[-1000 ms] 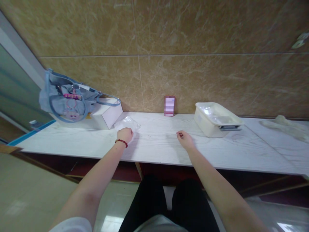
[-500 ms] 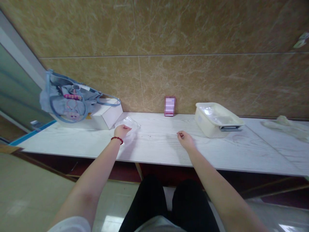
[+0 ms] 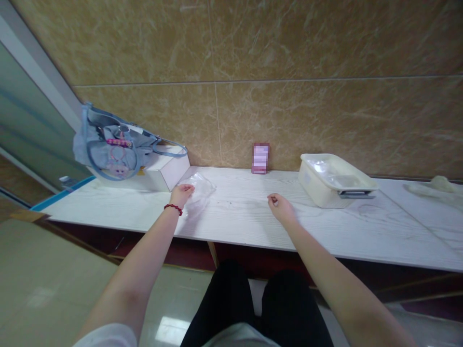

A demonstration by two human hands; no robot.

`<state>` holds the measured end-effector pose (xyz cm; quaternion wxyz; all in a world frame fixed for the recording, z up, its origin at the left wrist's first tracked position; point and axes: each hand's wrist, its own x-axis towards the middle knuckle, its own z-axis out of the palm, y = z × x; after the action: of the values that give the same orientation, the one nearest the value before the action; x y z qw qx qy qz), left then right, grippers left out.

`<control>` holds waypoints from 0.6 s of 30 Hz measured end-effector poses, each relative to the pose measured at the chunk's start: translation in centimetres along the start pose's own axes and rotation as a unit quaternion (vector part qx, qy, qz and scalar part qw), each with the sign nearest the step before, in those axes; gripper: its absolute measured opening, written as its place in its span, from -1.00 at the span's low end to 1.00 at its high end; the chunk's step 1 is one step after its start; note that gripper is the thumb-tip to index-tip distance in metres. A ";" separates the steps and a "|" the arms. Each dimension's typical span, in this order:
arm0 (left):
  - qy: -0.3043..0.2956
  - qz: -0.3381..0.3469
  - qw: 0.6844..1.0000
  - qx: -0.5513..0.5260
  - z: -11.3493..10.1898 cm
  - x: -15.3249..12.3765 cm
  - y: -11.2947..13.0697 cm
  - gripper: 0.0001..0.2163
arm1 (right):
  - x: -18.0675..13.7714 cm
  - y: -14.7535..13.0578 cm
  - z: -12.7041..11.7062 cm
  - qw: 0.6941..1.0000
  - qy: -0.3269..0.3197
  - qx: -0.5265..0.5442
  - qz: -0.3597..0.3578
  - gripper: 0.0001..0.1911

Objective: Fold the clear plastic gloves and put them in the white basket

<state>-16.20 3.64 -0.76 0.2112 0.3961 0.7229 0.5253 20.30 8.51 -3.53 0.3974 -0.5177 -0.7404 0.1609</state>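
My left hand point(image 3: 181, 193), with a red bead bracelet on the wrist, rests on a clear plastic bag point(image 3: 201, 187) lying on the white wooden table point(image 3: 238, 217); its fingers are stretched onto the bag. My right hand point(image 3: 279, 206) lies on the table near the middle, fingers curled in loosely, and whether it holds anything is hidden. A small pink box point(image 3: 261, 158) stands against the wall between the hands.
A blue bag point(image 3: 110, 149) sits on a white box point(image 3: 164, 169) at the left. A cream plastic tub point(image 3: 334, 180) stands at the right, pale crumpled material point(image 3: 436, 187) beyond it. The tan tiled wall backs the table; my black-clad knees are below its front edge.
My left hand went from a fist beside the bag to fingers reaching onto the clear bag. The right hand stayed put. The camera shifted slightly left.
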 end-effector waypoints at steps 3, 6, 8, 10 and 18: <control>-0.007 0.002 1.000 -0.021 -0.1 0.2 -0.4 -0.79 | 0.5 -3.6 1.8 0.995 -0.034 0.029 -0.085 -0.83; -0.007 0.004 1.000 -0.028 -0.1 0.5 -0.8 -0.76 | 0.6 -7.9 4.8 0.981 -0.079 0.052 -0.170 -0.84; -0.009 0.008 0.999 -0.030 -0.1 0.7 -1.1 -0.72 | 0.6 -10.5 7.1 0.968 -0.109 0.062 -0.219 -0.84; -0.016 0.017 0.999 -0.037 -0.1 0.9 -1.2 -0.70 | 0.5 -12.5 9.2 0.957 -0.134 0.068 -0.247 -0.82; -0.057 0.087 0.994 0.026 -0.1 0.8 -0.9 -0.76 | 1.5 -16.6 13.8 0.965 -0.180 0.002 -0.190 -0.63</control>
<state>-17.07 4.06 -1.50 0.1949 0.4924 0.6860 0.4990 -0.96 5.36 -0.87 0.2821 -0.3294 -0.8840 0.1742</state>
